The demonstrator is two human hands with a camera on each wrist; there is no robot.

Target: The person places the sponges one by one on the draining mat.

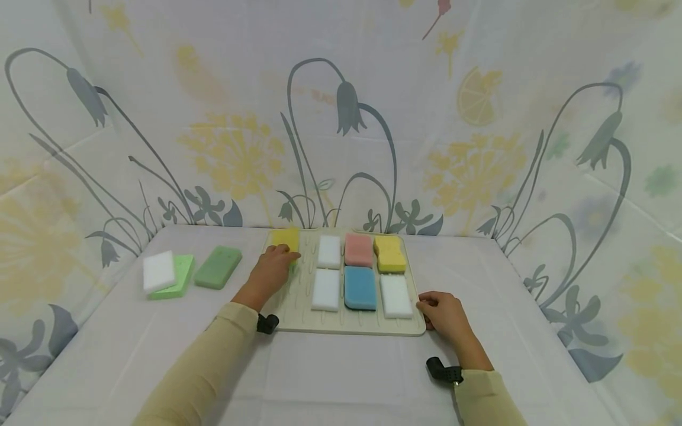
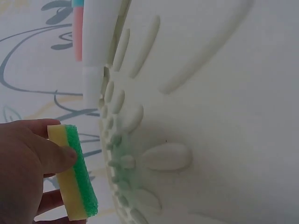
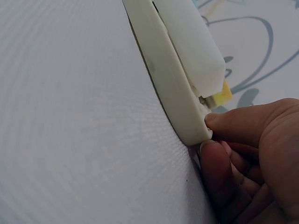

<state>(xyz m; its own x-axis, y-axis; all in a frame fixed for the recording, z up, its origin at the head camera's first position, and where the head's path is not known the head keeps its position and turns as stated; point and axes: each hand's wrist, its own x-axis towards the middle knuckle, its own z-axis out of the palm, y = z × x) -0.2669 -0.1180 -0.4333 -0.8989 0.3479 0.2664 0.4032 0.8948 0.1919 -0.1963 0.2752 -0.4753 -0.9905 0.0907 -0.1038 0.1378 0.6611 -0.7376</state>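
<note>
My left hand (image 1: 270, 271) pinches a yellow sponge (image 1: 285, 238) with a green scouring side (image 2: 82, 170), close over the left part of a cream ridged tray (image 1: 301, 322). On the tray sit a white sponge (image 1: 329, 251), a pink sponge (image 1: 359, 249) and a yellow notched sponge (image 1: 391, 254) in the back row. In front of them lie another white sponge (image 1: 325, 290), a blue sponge (image 1: 360, 288) and a white sponge (image 1: 396, 297) at the right. My right hand (image 1: 446, 313) pinches the tray's right edge near its front corner, thumb on top of the rim.
Left of the tray on the white-covered table (image 1: 341, 378) lies a green sponge (image 1: 218, 267). Farther left, a white sponge (image 1: 158, 272) rests partly over a light green sponge (image 1: 181, 278). A flower-patterned cloth (image 1: 341, 177) hangs behind the table.
</note>
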